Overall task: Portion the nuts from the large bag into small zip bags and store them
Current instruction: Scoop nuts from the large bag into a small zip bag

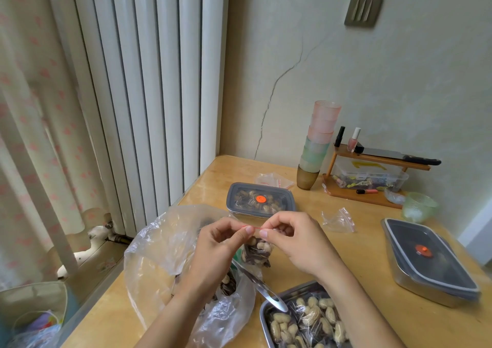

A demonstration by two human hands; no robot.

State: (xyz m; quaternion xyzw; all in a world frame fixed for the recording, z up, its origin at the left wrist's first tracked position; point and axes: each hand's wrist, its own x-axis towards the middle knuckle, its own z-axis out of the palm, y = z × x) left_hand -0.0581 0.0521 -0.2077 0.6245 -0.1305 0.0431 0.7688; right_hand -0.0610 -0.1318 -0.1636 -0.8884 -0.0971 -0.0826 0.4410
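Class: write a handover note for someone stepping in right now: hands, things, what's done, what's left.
Left hand and right hand: fingers pinch the red zip strip of a filled small zip bag, above the table.
Large bag, nuts inside, lies left; spoon beside it.
Done: filled bags in the open tray; more nuts in the lidded container.
Left: finish sealing, store this bag, fill the empty zip bag.

We looked down on a glossy wooden table (372,254) pushed into a corner. A tall white ribbed radiator (149,81) ran up on our left, with a pale curtain (29,108) dotted in pink just beside it. The greenish plaster wall (412,76) ahead carried a long crack (277,81) and a grey square plate (363,8). Soft, even light lay over it all.
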